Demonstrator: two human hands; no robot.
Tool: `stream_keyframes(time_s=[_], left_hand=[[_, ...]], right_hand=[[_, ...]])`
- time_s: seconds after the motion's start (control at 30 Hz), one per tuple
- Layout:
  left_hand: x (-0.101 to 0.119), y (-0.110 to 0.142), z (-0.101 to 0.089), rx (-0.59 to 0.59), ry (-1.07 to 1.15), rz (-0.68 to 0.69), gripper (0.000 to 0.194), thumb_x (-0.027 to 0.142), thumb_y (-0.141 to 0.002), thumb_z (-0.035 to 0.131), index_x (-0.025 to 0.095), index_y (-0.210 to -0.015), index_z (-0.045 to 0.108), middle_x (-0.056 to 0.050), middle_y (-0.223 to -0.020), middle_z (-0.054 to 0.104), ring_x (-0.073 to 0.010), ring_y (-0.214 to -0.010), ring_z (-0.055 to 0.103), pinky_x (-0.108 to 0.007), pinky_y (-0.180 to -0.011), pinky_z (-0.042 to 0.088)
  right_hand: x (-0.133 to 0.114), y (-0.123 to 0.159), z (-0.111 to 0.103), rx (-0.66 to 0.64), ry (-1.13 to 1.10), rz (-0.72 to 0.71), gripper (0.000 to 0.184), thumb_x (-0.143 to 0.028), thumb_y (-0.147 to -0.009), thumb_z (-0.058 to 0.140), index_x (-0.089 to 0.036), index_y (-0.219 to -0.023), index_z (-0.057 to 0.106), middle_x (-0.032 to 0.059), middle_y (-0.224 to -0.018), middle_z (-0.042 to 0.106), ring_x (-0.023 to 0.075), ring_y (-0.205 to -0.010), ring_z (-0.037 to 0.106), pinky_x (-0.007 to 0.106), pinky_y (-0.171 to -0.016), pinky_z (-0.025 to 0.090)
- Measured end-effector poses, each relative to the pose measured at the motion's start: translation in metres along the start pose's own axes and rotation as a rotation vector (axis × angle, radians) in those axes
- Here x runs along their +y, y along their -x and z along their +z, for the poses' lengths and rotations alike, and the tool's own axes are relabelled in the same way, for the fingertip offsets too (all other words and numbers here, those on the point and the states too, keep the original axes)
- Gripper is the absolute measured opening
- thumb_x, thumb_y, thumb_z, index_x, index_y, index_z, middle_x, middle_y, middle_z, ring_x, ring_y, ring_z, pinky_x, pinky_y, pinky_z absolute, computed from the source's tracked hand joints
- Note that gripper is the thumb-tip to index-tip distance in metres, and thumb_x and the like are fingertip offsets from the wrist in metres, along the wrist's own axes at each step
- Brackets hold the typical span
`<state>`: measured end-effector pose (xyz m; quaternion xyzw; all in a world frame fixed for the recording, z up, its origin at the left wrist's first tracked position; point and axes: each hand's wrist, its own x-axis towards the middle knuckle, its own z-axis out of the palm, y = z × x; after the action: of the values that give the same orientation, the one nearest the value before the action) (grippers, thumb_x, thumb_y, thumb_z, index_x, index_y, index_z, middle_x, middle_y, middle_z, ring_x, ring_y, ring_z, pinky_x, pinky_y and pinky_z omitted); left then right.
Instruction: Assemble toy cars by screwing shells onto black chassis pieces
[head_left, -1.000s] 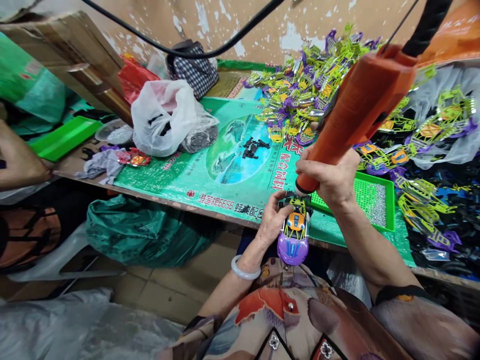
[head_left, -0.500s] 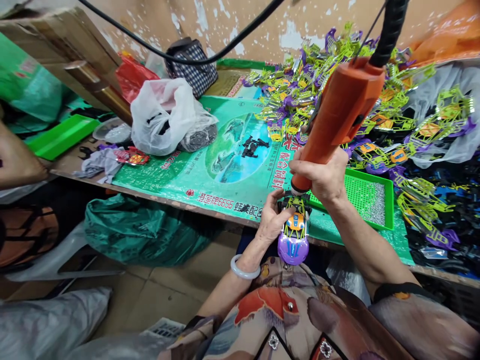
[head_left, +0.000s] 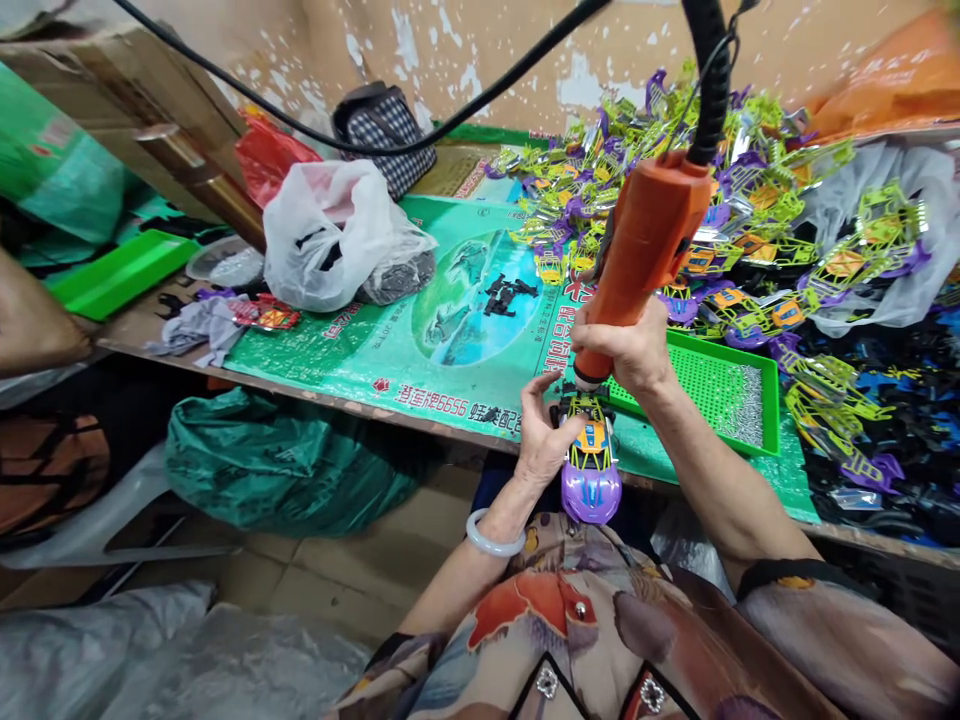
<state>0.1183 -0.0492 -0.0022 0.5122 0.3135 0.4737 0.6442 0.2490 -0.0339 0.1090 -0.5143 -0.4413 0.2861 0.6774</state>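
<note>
My left hand grips a toy car with a purple nose, a yellow-green cage and an orange roof, held at the table's front edge. My right hand is wrapped round the lower end of an orange electric screwdriver that hangs from a black cable. The tool's tip points down onto the rear of the toy car. A pale bangle sits on my left wrist.
A green tray with small screws lies just right of my hands. Piles of yellow-green and purple toy parts cover the back right. A white plastic bag, a checked pouch and small black parts lie on the green printed mat. Another person's arm shows at left.
The screwdriver has swung from a steep lean to the right to nearly upright, and both hands with the toy car have shifted slightly left.
</note>
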Motion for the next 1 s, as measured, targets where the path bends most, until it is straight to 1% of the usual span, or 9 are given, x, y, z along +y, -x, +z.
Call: stream_keyframes(time_s=[0.17,0.27,0.37,0.5,0.6,0.67,0.8,0.87,1.0], left_hand=[[0.003,0.003,0.000,-0.008,0.042,-0.036,0.059,0.020,-0.066,0.073,0.023,-0.118,0.046,-0.008,-0.133,0.051,-0.0149,-0.088,0.060,-0.030,-0.077,0.048],[0.003,0.003,-0.001,-0.065,0.099,-0.121,0.064,0.019,-0.066,0.073,0.023,-0.124,0.043,-0.003,-0.102,0.063,-0.0124,-0.071,0.058,-0.028,-0.067,0.046],[0.004,0.002,-0.003,-0.108,0.125,-0.185,0.068,0.020,-0.065,0.075,0.022,-0.126,0.044,0.001,-0.082,0.062,-0.0142,-0.069,0.059,-0.028,-0.065,0.046],[0.006,-0.003,-0.006,-0.108,0.193,-0.266,0.069,0.017,-0.061,0.075,0.023,-0.125,0.049,-0.003,-0.100,0.065,-0.0170,-0.081,0.063,-0.029,-0.071,0.049],[0.008,-0.007,-0.010,-0.035,0.326,-0.265,0.064,0.012,-0.052,0.073,0.023,-0.112,0.056,-0.004,-0.125,0.058,-0.0182,-0.095,0.061,-0.028,-0.077,0.049],[0.013,-0.007,-0.013,-0.028,0.465,-0.355,0.062,0.013,-0.050,0.071,0.023,-0.110,0.058,-0.004,-0.120,0.060,-0.0180,-0.090,0.061,-0.028,-0.074,0.050],[0.045,0.008,-0.015,-0.024,0.741,-0.513,0.046,0.028,-0.072,0.064,0.020,-0.116,0.059,-0.010,-0.112,0.062,-0.0170,-0.082,0.058,-0.026,-0.064,0.049],[0.066,0.019,-0.012,0.007,0.859,-0.502,0.036,0.023,-0.083,0.054,0.021,-0.118,0.059,-0.011,-0.119,0.060,-0.0135,-0.079,0.055,-0.022,-0.056,0.046],[0.094,0.027,-0.001,0.054,0.990,-0.451,0.032,0.012,-0.088,0.045,0.022,-0.115,0.059,-0.011,-0.119,0.058,-0.0083,-0.073,0.051,-0.014,-0.051,0.044]], right_hand=[[-0.001,0.004,0.002,0.000,-0.008,-0.026,0.045,-0.047,-0.056,0.082,-0.024,-0.089,0.062,-0.0068,-0.062,0.059,0.0119,-0.051,0.052,0.032,-0.050,0.049],[-0.007,0.010,0.001,-0.014,-0.005,-0.092,0.031,-0.040,-0.060,0.083,-0.022,-0.071,0.060,-0.0055,-0.060,0.058,0.0109,-0.051,0.050,0.030,-0.049,0.045],[-0.021,0.015,-0.005,0.044,-0.057,-0.216,0.022,-0.027,-0.064,0.081,-0.020,-0.063,0.060,-0.0041,-0.061,0.058,0.0114,-0.053,0.053,0.030,-0.051,0.045],[-0.037,0.013,-0.026,0.190,-0.092,-0.365,0.017,-0.021,-0.065,0.079,-0.021,-0.067,0.062,-0.0036,-0.065,0.059,0.0129,-0.054,0.055,0.033,-0.054,0.047],[-0.033,0.010,-0.051,0.315,0.052,-0.318,0.025,-0.025,-0.062,0.080,-0.022,-0.076,0.059,-0.0029,-0.067,0.060,0.0140,-0.054,0.054,0.033,-0.053,0.046],[-0.021,0.007,-0.069,0.417,0.169,-0.245,0.034,-0.029,-0.058,0.081,-0.023,-0.081,0.057,-0.0017,-0.072,0.063,0.0148,-0.056,0.055,0.034,-0.056,0.048],[0.008,0.004,-0.096,0.592,0.334,-0.175,0.040,-0.038,-0.051,0.081,-0.021,-0.078,0.057,0.0008,-0.072,0.063,0.0160,-0.059,0.058,0.035,-0.060,0.050],[0.017,0.002,-0.103,0.647,0.378,-0.182,0.042,-0.040,-0.049,0.082,-0.019,-0.077,0.058,0.0017,-0.072,0.064,0.0167,-0.060,0.059,0.035,-0.060,0.050],[0.023,0.000,-0.105,0.662,0.371,-0.210,0.046,-0.040,-0.045,0.085,-0.018,-0.079,0.061,0.0020,-0.072,0.066,0.0176,-0.059,0.060,0.035,-0.057,0.051]])
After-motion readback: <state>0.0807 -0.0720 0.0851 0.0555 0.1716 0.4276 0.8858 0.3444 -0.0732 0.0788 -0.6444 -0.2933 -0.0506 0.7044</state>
